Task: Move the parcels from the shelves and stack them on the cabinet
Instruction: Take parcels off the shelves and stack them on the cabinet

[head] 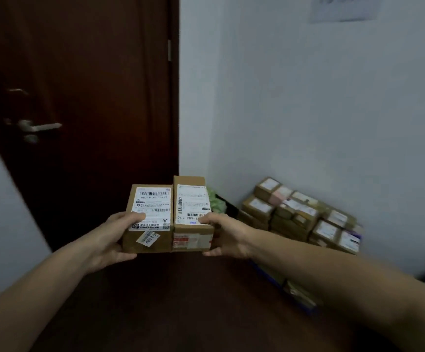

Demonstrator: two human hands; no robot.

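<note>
Two small brown cardboard parcels with white shipping labels are held side by side in mid-air in front of me. My left hand (109, 240) grips the left parcel (150, 219), thumb on its label and fingers under it. My right hand (226, 237) grips the right parcel (193, 214) the same way; this parcel sits slightly higher and touches the left one. A stack of several labelled parcels (300, 214) lies against the white wall at the right, on a dark surface whose nature I cannot tell.
A dark brown door (79, 97) with a metal lever handle (38, 128) stands straight ahead on the left. White wall (308, 97) fills the right. A dark brown surface (181, 301) spreads below my arms. Something green (217, 203) shows behind the right parcel.
</note>
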